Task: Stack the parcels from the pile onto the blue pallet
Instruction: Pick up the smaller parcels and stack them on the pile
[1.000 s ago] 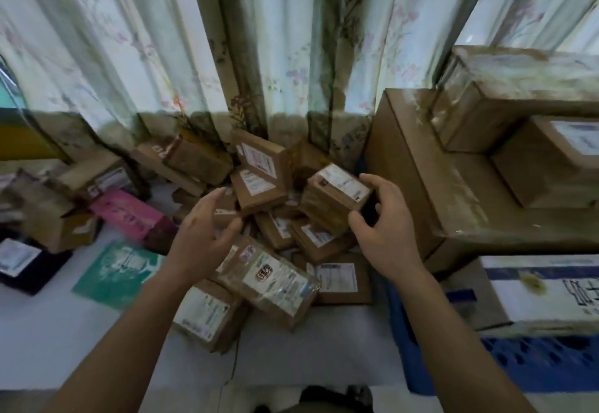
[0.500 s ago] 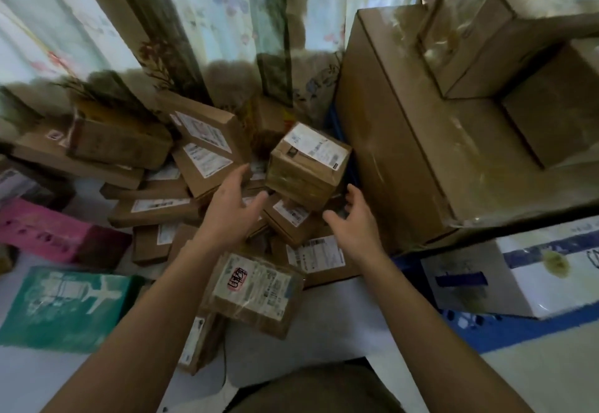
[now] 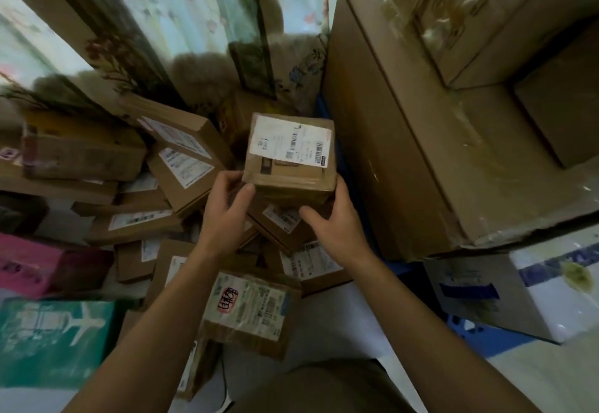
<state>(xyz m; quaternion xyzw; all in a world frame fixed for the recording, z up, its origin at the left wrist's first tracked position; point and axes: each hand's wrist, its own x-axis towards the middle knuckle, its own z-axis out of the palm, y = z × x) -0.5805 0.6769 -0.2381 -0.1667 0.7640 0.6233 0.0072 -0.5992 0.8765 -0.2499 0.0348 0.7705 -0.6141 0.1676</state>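
Observation:
A small brown cardboard parcel (image 3: 288, 156) with a white shipping label sits on top of the pile of parcels (image 3: 181, 172) on the floor. My left hand (image 3: 227, 214) grips its near left corner, thumb on the front face. My right hand (image 3: 334, 221) holds its near right corner from below and the side. The blue pallet (image 3: 479, 338) lies at the right, mostly hidden under a large brown box (image 3: 431, 140) and a white box (image 3: 531, 289).
Flowered curtains (image 3: 194, 23) hang behind the pile. A pink parcel (image 3: 29, 263) and a green mailer (image 3: 55, 341) lie at the left. A taped brown parcel (image 3: 249, 312) lies between my forearms. Smaller brown boxes (image 3: 486, 23) stand on the large box.
Both hands have closed in on the small labelled parcel and now hold its near corners. The view has moved closer and tilted further down over the pile.

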